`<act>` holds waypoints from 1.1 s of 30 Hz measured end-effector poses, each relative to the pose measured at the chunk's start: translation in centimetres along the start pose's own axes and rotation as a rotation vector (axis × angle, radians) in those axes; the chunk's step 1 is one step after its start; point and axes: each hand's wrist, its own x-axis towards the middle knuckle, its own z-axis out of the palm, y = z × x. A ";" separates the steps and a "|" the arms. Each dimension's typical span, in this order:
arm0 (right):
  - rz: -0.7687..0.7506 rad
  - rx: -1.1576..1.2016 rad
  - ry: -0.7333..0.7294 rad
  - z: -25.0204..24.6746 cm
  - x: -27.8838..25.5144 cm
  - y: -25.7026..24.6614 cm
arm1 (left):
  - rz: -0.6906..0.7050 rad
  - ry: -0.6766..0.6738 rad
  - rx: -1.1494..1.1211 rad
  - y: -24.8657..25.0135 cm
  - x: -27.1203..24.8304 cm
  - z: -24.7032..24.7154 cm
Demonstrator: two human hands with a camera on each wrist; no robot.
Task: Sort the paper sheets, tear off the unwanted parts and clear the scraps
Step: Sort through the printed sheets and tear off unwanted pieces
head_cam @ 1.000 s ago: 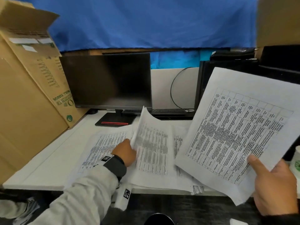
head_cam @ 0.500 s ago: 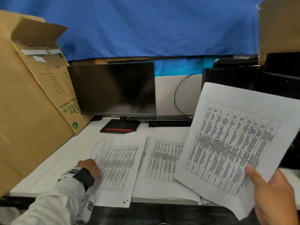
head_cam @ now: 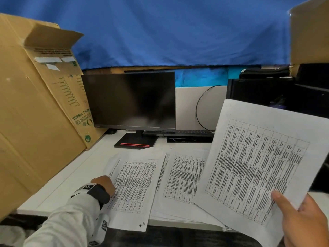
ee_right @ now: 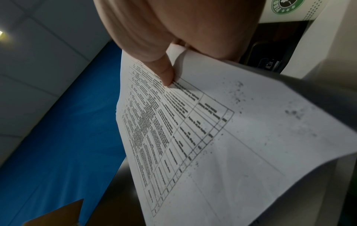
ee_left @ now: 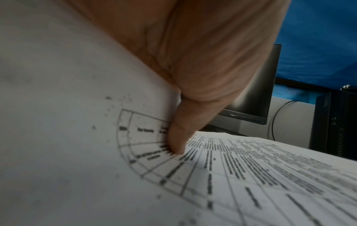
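Observation:
Printed table sheets lie on the white desk [head_cam: 71, 175]. One left sheet [head_cam: 135, 184] lies flat and overhangs the front edge, beside a middle stack [head_cam: 181, 177]. My left hand [head_cam: 104, 184] is at that sheet's left edge. Its thumb [ee_left: 177, 142] presses on the print, and its fingers are hidden under the paper. My right hand [head_cam: 302, 220] holds another sheet [head_cam: 254, 168] tilted up above the desk's right side, with the thumb [ee_right: 166, 73] on top and the fingers beneath.
A dark monitor [head_cam: 130, 100] and a keyboard [head_cam: 187, 134] stand behind the papers. A large cardboard box [head_cam: 35, 122] leans along the left side. A black computer case [head_cam: 258, 91] is at the back right. A paper cup [ee_right: 286, 9] stands near my right hand.
My left hand carried the lifted sheet from the middle stack leftward and laid it flat on the desk's left side. My right hand still holds its sheet up.

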 end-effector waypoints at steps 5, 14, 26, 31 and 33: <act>-0.009 -0.012 -0.002 0.0 0.1 0.3 | 0.028 0.043 0.100 0.0 -1.0 0.2; -0.002 0.060 -0.061 0.0 -0.4 -0.2 | -0.008 0.331 0.080 -1.0 -2.6 0.5; -0.025 0.102 -0.076 -0.3 -0.3 -0.8 | 0.294 0.651 -0.812 -1.6 -9.1 -7.3; -0.002 0.121 -0.052 -0.9 0.2 -1.2 | 0.551 0.389 -1.364 0.7 -13.3 -10.7; -0.004 0.135 -0.033 -1.2 0.6 -1.3 | 0.651 0.208 -1.545 2.1 -14.2 -11.1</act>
